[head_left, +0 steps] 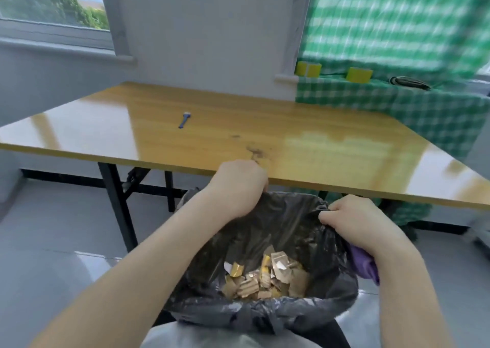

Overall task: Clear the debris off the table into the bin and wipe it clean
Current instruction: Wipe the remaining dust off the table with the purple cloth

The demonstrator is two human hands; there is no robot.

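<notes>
A bin lined with a black plastic bag [286, 313] sits below the near edge of the wooden table [201, 125]. Torn brown and yellow cardboard scraps [265, 278] lie at the bottom of the bag. My left hand [238, 186] grips the bag's far rim, right at the table edge. My right hand [355, 219] grips the bag's right rim and also holds a purple cloth [364, 264] that hangs below the wrist. A dark smudge [256, 151] marks the tabletop just beyond my left hand.
A blue pen-like object [184, 120] lies mid-table. A green checked cloth [413, 101] covers the far right, carrying two yellow blocks [358, 74] and a dark flat item [409, 82]. Black table legs [116, 204] stand left of the bin on a grey tiled floor.
</notes>
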